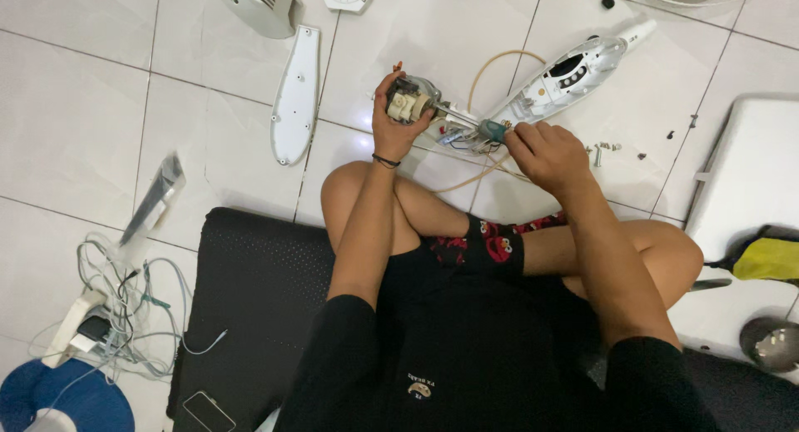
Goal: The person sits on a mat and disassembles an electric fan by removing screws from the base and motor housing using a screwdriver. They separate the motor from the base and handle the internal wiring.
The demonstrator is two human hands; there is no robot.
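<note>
The cover [296, 95] already lies off on the floor [100, 107]. Your left hand [398, 120] grips the bare motor [408, 101] above your knees; your right hand [545, 153] pinches the screwdriver [491, 131] at its wiring. Loose screws [601, 149] wait; the housing [566, 76] stays apart.

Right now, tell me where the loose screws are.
The loose screws lie on the white floor tiles, just right of the right hand, below the white fan housing.

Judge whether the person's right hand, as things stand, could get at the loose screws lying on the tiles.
Probably yes: the screws lie on bare floor tile just beside the right hand, nothing between, though it holds a small teal part.
</note>
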